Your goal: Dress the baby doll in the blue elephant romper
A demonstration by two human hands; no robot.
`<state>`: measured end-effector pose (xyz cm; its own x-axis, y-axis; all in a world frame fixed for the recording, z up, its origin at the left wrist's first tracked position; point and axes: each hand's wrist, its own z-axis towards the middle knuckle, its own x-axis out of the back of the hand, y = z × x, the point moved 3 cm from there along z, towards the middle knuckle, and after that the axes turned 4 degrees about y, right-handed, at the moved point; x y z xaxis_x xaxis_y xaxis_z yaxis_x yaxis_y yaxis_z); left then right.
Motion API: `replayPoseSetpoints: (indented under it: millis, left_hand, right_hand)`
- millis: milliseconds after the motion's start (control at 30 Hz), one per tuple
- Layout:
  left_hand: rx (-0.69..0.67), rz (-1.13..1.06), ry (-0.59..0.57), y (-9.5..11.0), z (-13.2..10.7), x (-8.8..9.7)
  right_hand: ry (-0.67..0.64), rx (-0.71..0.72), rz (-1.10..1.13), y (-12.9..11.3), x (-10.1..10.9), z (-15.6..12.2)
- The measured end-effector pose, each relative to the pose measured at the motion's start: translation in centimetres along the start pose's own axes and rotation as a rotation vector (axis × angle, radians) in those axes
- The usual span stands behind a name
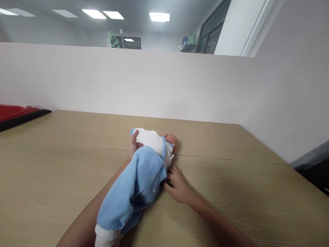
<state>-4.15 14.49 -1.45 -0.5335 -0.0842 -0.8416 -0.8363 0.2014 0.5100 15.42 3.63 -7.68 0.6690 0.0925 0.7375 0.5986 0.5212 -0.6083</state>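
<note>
A baby doll (pixel 144 171) in blue fleece clothing with white sleeves and white feet lies across the table on its side, its head (pixel 171 139) at the far end, turned away from me. My left hand (pixel 134 144) is closed around the white sleeve near the doll's blue cuff, and its palm is partly hidden behind the doll. At the right edge of the blue fleece, my right hand (pixel 178 187) has curled fingers and thumb on the clothing near the doll's chest. The fingertips of that hand are partly hidden by the cloth.
The wooden table (pixel 221 185) reaches a white wall (pixel 123 82). A red tub with a black rim (pixel 20 115) stands at the far left. Beyond the table's right edge is a dark object (pixel 315 168). Over the wall, a ceiling with lights shows.
</note>
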Motion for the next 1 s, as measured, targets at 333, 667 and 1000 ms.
replayPoseSetpoints:
  millis: [333, 667, 1000]
  left_hand:
    - [0.043, -0.118, -0.035, -0.1, 0.0, 0.0]
    - [0.023, 0.07, -0.207, -1.9, -2.6, -3.8]
    - [-0.439, 1.206, -0.56, -3.3, -8.8, -8.5]
  right_hand:
    - [0.357, -0.283, 0.092, 1.8, 1.3, 0.4]
    - [0.207, -0.674, 0.95, -5.6, 7.8, 1.2]
    - [0.217, -0.747, 1.195, -5.8, 9.2, -0.7]
